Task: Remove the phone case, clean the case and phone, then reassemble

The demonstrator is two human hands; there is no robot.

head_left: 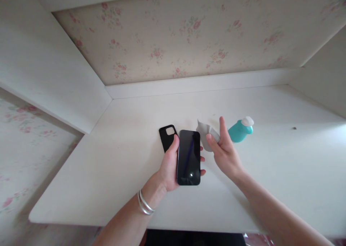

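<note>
My left hand (169, 166) is closed around a smartphone (188, 159), its dark screen facing up at me and the fingertips showing past its right edge. Pinched between the thumb and fingers of my right hand (227, 156) is a grey cloth (207, 132), just right of the phone's upper corner. The right index finger points away from me. Behind my left thumb a black phone case (167, 134) lies on the desk, partly hidden by hand and phone. Just beyond my right hand is a teal bottle (238, 131) with a white cap.
The white desk (129, 130) has a raised ledge (202, 80) at its back and a white side panel (62, 69) on the left. A tiny dark object (295, 128) lies far right. The desk's front edge runs below my forearms.
</note>
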